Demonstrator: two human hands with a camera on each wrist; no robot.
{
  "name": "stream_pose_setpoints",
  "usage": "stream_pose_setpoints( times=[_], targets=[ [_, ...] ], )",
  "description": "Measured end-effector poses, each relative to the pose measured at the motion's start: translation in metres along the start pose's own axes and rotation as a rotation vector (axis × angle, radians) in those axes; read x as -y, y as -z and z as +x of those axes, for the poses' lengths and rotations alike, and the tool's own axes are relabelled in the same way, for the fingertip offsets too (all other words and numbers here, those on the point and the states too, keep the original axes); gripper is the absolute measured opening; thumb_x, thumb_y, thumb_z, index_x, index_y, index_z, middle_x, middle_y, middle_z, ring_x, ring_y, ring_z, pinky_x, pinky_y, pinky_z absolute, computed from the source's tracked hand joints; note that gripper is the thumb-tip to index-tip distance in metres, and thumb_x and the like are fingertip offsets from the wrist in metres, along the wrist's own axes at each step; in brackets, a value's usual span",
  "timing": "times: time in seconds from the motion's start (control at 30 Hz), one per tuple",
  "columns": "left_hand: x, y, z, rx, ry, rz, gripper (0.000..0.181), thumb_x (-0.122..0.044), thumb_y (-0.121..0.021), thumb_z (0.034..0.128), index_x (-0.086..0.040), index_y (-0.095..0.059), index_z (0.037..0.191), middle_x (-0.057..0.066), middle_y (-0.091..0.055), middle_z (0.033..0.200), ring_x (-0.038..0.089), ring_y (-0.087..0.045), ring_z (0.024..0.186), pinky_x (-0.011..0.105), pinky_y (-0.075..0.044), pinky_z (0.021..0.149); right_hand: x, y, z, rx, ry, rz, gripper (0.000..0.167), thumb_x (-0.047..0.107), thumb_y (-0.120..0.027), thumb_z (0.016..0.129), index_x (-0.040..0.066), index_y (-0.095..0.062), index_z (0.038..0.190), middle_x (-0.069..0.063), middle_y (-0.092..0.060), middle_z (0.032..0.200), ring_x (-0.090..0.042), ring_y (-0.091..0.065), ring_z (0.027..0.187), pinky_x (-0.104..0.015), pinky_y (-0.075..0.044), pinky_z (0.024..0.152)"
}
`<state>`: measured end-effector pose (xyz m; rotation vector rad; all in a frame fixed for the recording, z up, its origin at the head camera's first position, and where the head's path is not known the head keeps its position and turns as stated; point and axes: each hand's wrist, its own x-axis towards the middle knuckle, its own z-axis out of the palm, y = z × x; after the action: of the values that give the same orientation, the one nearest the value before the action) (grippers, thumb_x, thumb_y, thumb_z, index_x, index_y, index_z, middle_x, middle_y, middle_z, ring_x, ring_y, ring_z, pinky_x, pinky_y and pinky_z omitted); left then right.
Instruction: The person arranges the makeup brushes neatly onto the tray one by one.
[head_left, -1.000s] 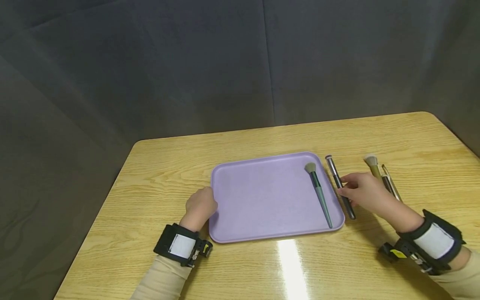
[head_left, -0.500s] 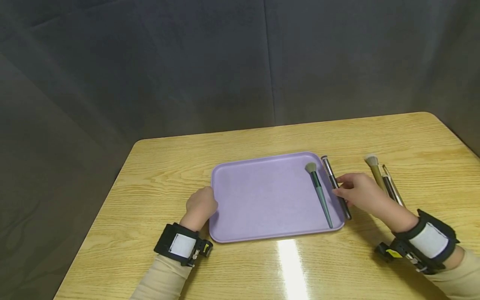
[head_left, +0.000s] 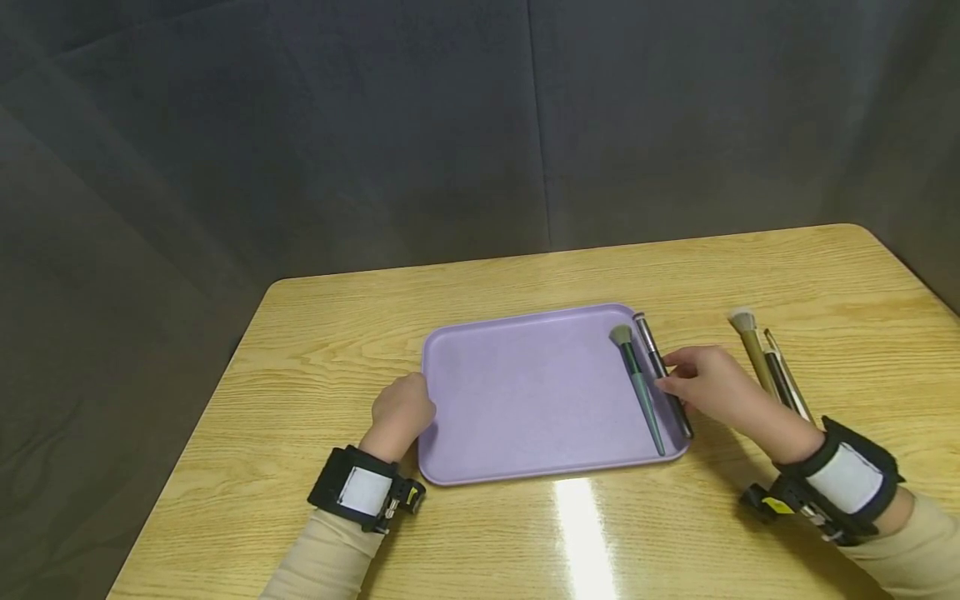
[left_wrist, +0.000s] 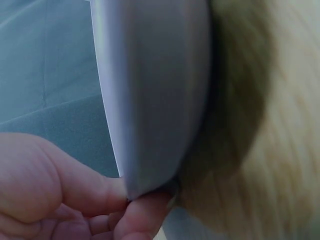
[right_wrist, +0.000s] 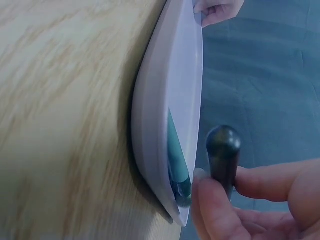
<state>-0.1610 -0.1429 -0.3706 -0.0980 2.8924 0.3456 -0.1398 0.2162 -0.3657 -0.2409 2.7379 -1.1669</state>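
A lilac tray [head_left: 525, 400] lies on the wooden table. My left hand [head_left: 402, 408] pinches its left rim between thumb and curled fingers, as the left wrist view shows. My right hand [head_left: 708, 382] holds a makeup brush [head_left: 660, 367] with a dark handle and silver ferrule by thumb and fingertips. That brush hangs over the tray's right edge; in the right wrist view its rounded handle end [right_wrist: 223, 145] stands apart from the rim. A green makeup brush [head_left: 641, 392] rests inside the tray near the right side, roughly parallel to the held one.
Right of the tray, several more brushes lie together on the table [head_left: 322, 333], among them a tan-handled one [head_left: 753, 346] and a thin one [head_left: 783, 375], partly behind the right forearm. A dark cloth [head_left: 450, 133] hangs behind the table.
My right hand has moved left with the dark-handled brush, from the table beside the tray to over its right edge. My left hand and the tray have stayed put.
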Motion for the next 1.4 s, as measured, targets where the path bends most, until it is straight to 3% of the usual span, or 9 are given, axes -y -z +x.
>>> stream_pose_setpoints(
  times=[0.43, 0.67, 1.4],
  targets=[
    [0.001, 0.000, 0.000, 0.004, -0.002, -0.003, 0.019, -0.001, -0.055, 0.0884, 0.009, -0.064, 0.102, 0.014, -0.061, 0.079, 0.023, -0.057, 0.064, 0.034, -0.047, 0.052, 0.004, -0.007, 0.002, 0.007, -0.003, 0.027, 0.038, 0.001, -0.062, 0.089, -0.025, -0.051, 0.114, -0.021, -0.064, 0.082, -0.016, -0.059, 0.059, -0.032, -0.052, 0.052],
    [0.000, 0.001, -0.001, 0.007, 0.003, -0.010, 0.019, 0.000, -0.054, 0.0886, 0.009, -0.064, 0.103, 0.014, -0.061, 0.079, 0.023, -0.057, 0.065, 0.034, -0.047, 0.053, 0.007, -0.011, 0.003, -0.008, 0.019, 0.033, 0.036, 0.001, -0.063, 0.089, -0.025, -0.053, 0.112, -0.014, -0.062, 0.076, -0.016, -0.057, 0.057, -0.031, -0.051, 0.050],
    [0.000, 0.002, -0.001, 0.009, 0.001, -0.007, 0.020, 0.000, -0.054, 0.0876, 0.009, -0.064, 0.102, 0.015, -0.062, 0.081, 0.023, -0.057, 0.067, 0.035, -0.048, 0.054, 0.012, -0.020, 0.005, 0.018, 0.022, 0.019, 0.039, 0.001, -0.064, 0.089, -0.025, -0.052, 0.114, -0.015, -0.064, 0.076, -0.016, -0.055, 0.054, -0.031, -0.048, 0.049]
  ],
)
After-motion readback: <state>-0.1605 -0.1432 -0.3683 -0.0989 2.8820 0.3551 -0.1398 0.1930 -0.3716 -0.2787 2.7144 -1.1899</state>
